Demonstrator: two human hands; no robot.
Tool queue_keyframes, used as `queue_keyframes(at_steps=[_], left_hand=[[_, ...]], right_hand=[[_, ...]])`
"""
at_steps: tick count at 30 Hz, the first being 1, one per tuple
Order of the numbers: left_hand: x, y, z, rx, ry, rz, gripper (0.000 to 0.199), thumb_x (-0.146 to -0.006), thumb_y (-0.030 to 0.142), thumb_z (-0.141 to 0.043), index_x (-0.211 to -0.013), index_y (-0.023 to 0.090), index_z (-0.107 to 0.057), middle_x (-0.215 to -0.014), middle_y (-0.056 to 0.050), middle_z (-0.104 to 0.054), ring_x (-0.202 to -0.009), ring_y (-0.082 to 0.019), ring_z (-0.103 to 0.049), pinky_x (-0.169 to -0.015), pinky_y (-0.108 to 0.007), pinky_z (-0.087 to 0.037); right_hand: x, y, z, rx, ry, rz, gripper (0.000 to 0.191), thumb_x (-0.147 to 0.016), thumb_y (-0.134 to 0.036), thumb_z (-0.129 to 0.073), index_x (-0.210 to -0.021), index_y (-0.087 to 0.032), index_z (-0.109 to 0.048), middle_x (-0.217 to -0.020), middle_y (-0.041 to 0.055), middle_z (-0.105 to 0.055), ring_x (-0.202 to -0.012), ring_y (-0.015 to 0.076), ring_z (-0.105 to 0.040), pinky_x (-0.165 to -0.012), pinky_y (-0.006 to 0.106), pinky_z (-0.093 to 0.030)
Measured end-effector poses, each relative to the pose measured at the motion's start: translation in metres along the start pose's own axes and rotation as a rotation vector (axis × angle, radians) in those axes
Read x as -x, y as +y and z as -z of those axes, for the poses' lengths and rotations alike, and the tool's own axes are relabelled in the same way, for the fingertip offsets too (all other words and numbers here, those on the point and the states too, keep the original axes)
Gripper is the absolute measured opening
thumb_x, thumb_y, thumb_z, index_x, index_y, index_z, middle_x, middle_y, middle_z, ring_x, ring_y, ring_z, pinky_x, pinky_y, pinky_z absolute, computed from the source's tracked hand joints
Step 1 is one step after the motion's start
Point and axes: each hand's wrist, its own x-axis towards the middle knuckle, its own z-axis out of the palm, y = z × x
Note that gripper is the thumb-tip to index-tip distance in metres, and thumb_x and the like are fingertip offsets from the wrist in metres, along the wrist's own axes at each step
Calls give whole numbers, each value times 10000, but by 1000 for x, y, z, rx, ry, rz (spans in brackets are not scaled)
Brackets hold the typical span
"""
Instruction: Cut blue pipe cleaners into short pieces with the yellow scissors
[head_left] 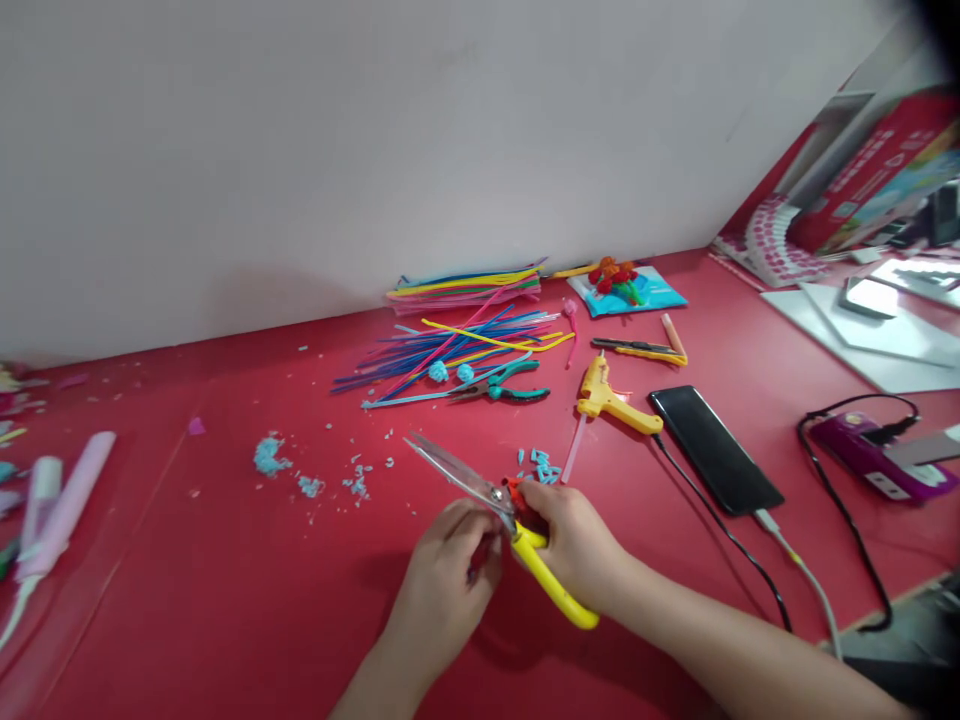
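Note:
Near the front middle of the table, my right hand point(577, 545) is closed on a pair of scissors point(551, 585) with yellow and red handle parts. Their blades point up and to the left, away from me. Just below the pivot, my left hand point(454, 560) has its fingers curled together, close to the scissors. Whatever those fingers hold, if anything, is hidden. Small light-blue cut pieces point(544, 468) lie just beyond my right hand. Blue fluffy scraps point(268, 456) are scattered beyond and to the left of my left hand.
Pipe cleaners point(465, 340) lie in a heap by the wall, with teal-handled pliers point(510, 385) in front. To the right are a yellow glue gun point(615, 400), a black phone point(712, 450) on a cable and a purple power strip point(877, 455). A pink wand-like device point(71, 500) lies left.

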Motion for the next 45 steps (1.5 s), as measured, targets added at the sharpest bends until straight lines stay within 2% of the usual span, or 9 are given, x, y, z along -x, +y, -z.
queue_keyframes(at_steps=[5,9,14,18,26,28,32,39,45], left_hand=[[0,-1,0,-10,21,-27,157,-727,140,-492,-837,211,-578,-840,-52,-600,-816,-187,-546,-735,-274,-415],[-4,-7,8,-48,166,29,68,-754,194,-495,-758,199,-563,-753,-41,-570,-722,-168,-532,-702,-260,-398],[-10,-15,23,3,322,114,172,-764,221,-486,-598,188,-514,-695,-22,-528,-667,-146,-494,-691,-250,-371],[-13,-26,25,69,463,238,75,-735,227,-520,-802,198,-534,-787,-20,-538,-678,-137,-498,-644,-240,-390],[-15,-48,39,-122,397,181,175,-788,274,-447,-661,178,-519,-786,-23,-527,-729,-138,-520,-697,-261,-409],[-15,-51,41,-116,404,189,104,-762,258,-492,-833,189,-523,-872,-32,-522,-758,-141,-525,-694,-271,-426],[-18,-46,33,-274,406,119,450,-732,319,-550,-1139,205,-395,-1096,-102,-472,-1022,-218,-462,-844,-375,-391],[-30,-53,14,-646,229,-98,757,-672,556,-513,-1271,140,-306,-1318,-190,-313,-1242,-341,-212,-988,-544,-133],[-35,-69,37,-737,487,51,497,-764,159,-464,-1245,107,-352,-1266,-203,-363,-1201,-313,-290,-971,-499,-208]], right_hand=[[-5,2,8,97,47,11,121,-665,-275,-484,-628,-193,-404,-535,-45,-466,-465,63,-322,-443,182,-206],[-14,11,24,399,153,-117,149,-723,-331,-431,-668,-196,-461,-526,-17,-514,-446,85,-403,-441,203,-206],[-20,24,29,464,154,-141,173,-721,-343,-434,-734,-187,-507,-613,38,-582,-491,129,-489,-455,233,-197],[-18,31,27,521,192,-129,222,-717,-383,-431,-769,-184,-514,-607,44,-586,-484,147,-504,-459,245,-199],[-14,40,31,513,223,-119,166,-699,-346,-436,-746,-198,-496,-604,23,-591,-517,154,-526,-459,236,-226],[-12,39,31,505,200,-92,158,-697,-338,-439,-750,-198,-490,-644,26,-602,-536,158,-534,-462,238,-232],[-9,36,31,494,179,-60,182,-689,-337,-455,-803,-204,-505,-751,25,-625,-590,168,-558,-480,243,-251],[-8,35,29,507,150,-58,229,-701,-356,-443,-854,-210,-529,-703,20,-621,-578,179,-560,-483,254,-255],[-9,35,27,520,154,-78,204,-687,-367,-464,-805,-211,-521,-672,17,-602,-545,163,-532,-474,252,-242]])
